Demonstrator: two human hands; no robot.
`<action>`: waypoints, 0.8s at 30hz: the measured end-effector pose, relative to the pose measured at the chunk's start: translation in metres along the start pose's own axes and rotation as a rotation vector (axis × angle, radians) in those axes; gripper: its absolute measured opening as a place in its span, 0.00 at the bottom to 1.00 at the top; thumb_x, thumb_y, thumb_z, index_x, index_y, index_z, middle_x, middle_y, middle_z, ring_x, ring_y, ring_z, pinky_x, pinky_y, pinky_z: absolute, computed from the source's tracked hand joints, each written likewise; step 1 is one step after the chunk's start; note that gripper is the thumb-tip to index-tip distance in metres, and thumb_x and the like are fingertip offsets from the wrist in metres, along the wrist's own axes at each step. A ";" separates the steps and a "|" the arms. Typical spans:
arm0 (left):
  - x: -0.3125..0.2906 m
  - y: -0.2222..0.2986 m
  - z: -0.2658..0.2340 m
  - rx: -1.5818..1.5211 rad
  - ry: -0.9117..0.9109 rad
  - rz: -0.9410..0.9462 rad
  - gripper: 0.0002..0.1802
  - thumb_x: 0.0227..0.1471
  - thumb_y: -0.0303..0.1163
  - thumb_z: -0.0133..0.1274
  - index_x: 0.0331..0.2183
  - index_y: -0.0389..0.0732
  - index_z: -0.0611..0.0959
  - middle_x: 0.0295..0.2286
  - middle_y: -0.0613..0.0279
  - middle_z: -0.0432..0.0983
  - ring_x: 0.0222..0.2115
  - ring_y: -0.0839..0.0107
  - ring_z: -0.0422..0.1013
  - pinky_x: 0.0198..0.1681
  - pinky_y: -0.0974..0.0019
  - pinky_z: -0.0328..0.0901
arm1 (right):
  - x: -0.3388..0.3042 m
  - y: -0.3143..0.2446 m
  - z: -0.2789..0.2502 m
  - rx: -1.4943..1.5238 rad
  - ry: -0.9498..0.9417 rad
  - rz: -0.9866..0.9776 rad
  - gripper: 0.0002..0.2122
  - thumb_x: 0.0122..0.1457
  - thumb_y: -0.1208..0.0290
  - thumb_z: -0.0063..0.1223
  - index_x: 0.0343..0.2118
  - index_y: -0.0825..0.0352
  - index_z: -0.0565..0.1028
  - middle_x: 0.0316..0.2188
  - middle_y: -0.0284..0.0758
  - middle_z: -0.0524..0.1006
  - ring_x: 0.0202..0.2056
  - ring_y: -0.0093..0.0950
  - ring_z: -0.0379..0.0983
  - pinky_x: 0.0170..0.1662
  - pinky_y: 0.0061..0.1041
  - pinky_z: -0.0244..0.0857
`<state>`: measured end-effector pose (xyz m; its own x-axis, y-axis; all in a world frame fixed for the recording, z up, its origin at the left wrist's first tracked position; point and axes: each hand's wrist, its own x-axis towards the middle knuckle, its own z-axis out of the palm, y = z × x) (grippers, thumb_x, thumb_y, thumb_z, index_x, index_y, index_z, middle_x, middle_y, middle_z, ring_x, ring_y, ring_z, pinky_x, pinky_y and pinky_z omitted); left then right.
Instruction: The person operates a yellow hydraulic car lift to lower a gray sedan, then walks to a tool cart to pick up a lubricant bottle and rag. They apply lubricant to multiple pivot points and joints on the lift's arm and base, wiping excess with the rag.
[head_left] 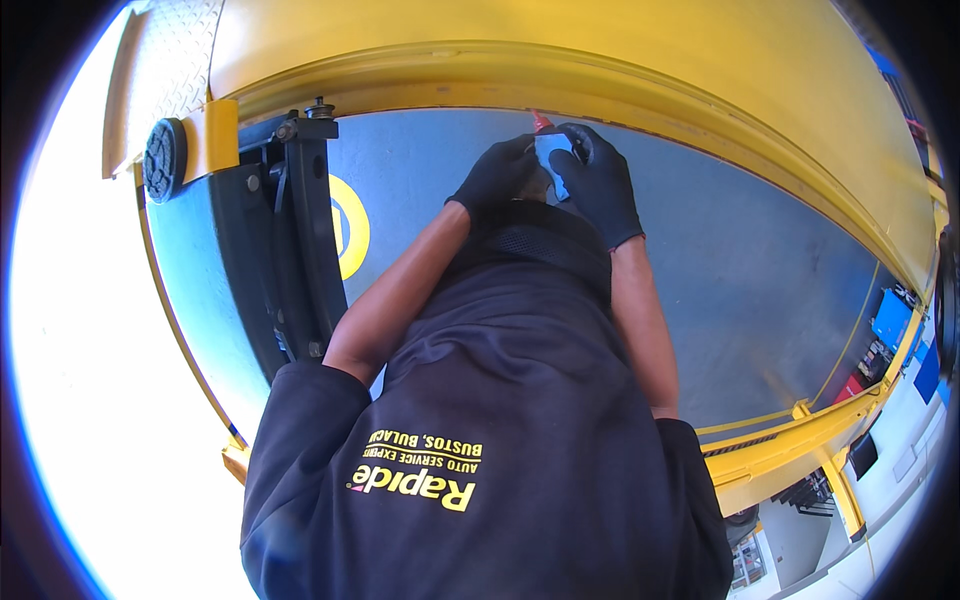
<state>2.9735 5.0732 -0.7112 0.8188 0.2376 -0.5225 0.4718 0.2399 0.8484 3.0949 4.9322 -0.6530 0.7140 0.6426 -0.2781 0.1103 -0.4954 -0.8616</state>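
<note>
Both my hands wear black gloves and are held close together in front of my torso. My right hand [603,180] is closed round a small light-blue object [553,160], its thumb lying across it. A narrow red tip [541,121] shows at the object's far end, which makes it look like a small tube or bottle. Just left of it, my left hand [497,172] has its fingers curled in toward the object. Those fingertips are partly hidden, and what they grip cannot be made out.
Beyond my hands runs a long yellow metal beam [450,75]. A black steel lift arm [290,220] with a round rubber pad [165,160] stands at left. The grey-blue floor [740,260] bears a yellow ring [350,228]. Yellow framework [780,455] and blue equipment [890,318] lie right.
</note>
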 end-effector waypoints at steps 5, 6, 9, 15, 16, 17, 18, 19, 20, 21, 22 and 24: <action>-0.003 0.003 0.003 -0.017 0.003 -0.009 0.28 0.67 0.30 0.49 0.65 0.34 0.72 0.54 0.55 0.79 0.52 0.71 0.74 0.58 0.66 0.67 | -0.003 0.002 -0.001 -0.007 0.017 0.040 0.23 0.58 0.58 0.64 0.51 0.69 0.80 0.44 0.46 0.85 0.45 0.37 0.84 0.49 0.34 0.75; -0.002 0.001 0.003 -0.013 -0.001 -0.014 0.28 0.67 0.30 0.49 0.65 0.34 0.72 0.54 0.55 0.79 0.52 0.71 0.74 0.58 0.66 0.67 | -0.003 0.000 0.000 -0.006 0.014 0.047 0.22 0.57 0.58 0.64 0.50 0.69 0.81 0.44 0.46 0.85 0.45 0.37 0.84 0.49 0.33 0.75; -0.003 0.003 0.004 -0.020 -0.005 -0.041 0.27 0.67 0.30 0.49 0.65 0.33 0.72 0.54 0.55 0.79 0.53 0.72 0.73 0.58 0.66 0.66 | -0.002 -0.007 0.000 0.000 -0.012 0.048 0.22 0.57 0.59 0.64 0.50 0.69 0.81 0.43 0.46 0.85 0.44 0.38 0.84 0.48 0.34 0.75; -0.007 0.007 0.006 0.009 -0.006 -0.002 0.27 0.67 0.30 0.48 0.64 0.34 0.73 0.53 0.55 0.80 0.52 0.72 0.73 0.58 0.66 0.66 | -0.007 0.003 -0.006 0.001 0.044 0.054 0.21 0.57 0.59 0.64 0.49 0.69 0.81 0.42 0.46 0.85 0.43 0.39 0.84 0.47 0.33 0.75; -0.007 0.008 0.007 0.010 0.000 0.003 0.27 0.67 0.30 0.48 0.64 0.34 0.73 0.52 0.56 0.80 0.52 0.72 0.74 0.57 0.67 0.66 | -0.006 0.005 -0.005 -0.014 0.057 0.027 0.21 0.57 0.59 0.64 0.48 0.69 0.81 0.42 0.46 0.85 0.43 0.39 0.84 0.47 0.33 0.75; -0.006 0.005 0.008 0.008 -0.007 0.016 0.27 0.67 0.30 0.48 0.64 0.34 0.73 0.52 0.56 0.80 0.52 0.72 0.74 0.57 0.67 0.66 | -0.006 0.007 -0.005 -0.028 0.073 0.001 0.21 0.57 0.59 0.64 0.48 0.69 0.81 0.42 0.46 0.85 0.43 0.39 0.84 0.47 0.33 0.75; -0.004 0.003 0.008 0.007 -0.014 0.029 0.27 0.67 0.30 0.48 0.64 0.34 0.73 0.52 0.56 0.80 0.52 0.72 0.74 0.57 0.67 0.66 | -0.006 0.008 -0.005 -0.042 0.089 -0.025 0.21 0.57 0.59 0.64 0.48 0.69 0.81 0.42 0.46 0.85 0.43 0.39 0.84 0.47 0.33 0.75; -0.003 0.001 0.008 0.005 -0.022 0.042 0.27 0.67 0.30 0.48 0.64 0.33 0.73 0.52 0.56 0.80 0.52 0.72 0.74 0.58 0.67 0.66 | -0.007 0.007 -0.005 -0.019 0.071 0.000 0.21 0.57 0.60 0.64 0.49 0.69 0.81 0.42 0.46 0.85 0.43 0.39 0.84 0.47 0.33 0.75; -0.002 0.002 0.009 0.012 -0.018 0.021 0.27 0.67 0.30 0.48 0.64 0.33 0.73 0.52 0.56 0.80 0.52 0.72 0.73 0.58 0.67 0.66 | -0.007 0.002 -0.005 0.004 0.055 0.026 0.21 0.57 0.60 0.64 0.49 0.69 0.81 0.42 0.46 0.85 0.44 0.39 0.84 0.47 0.33 0.75; -0.001 0.004 0.009 0.018 -0.014 0.001 0.27 0.67 0.31 0.48 0.64 0.33 0.73 0.52 0.56 0.80 0.52 0.72 0.73 0.58 0.67 0.65 | -0.007 -0.001 -0.005 0.027 0.038 0.052 0.22 0.57 0.60 0.64 0.50 0.69 0.81 0.43 0.46 0.85 0.44 0.39 0.84 0.48 0.33 0.75; -0.001 0.005 0.009 0.025 -0.009 -0.019 0.27 0.67 0.31 0.48 0.64 0.33 0.73 0.53 0.56 0.80 0.53 0.72 0.73 0.59 0.67 0.65 | -0.007 0.000 -0.006 0.018 0.045 0.044 0.22 0.57 0.60 0.64 0.50 0.69 0.81 0.43 0.46 0.85 0.44 0.39 0.84 0.48 0.34 0.75; -0.001 0.006 0.009 0.032 -0.015 -0.003 0.27 0.67 0.31 0.48 0.64 0.33 0.73 0.53 0.56 0.80 0.53 0.72 0.73 0.59 0.67 0.65 | -0.006 0.003 -0.006 -0.002 0.057 0.025 0.22 0.57 0.60 0.63 0.51 0.69 0.81 0.43 0.46 0.85 0.44 0.39 0.84 0.48 0.34 0.75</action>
<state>2.9790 5.0662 -0.7046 0.8221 0.2226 -0.5240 0.4843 0.2106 0.8492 3.0950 4.9233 -0.6515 0.7545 0.5958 -0.2750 0.0933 -0.5123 -0.8538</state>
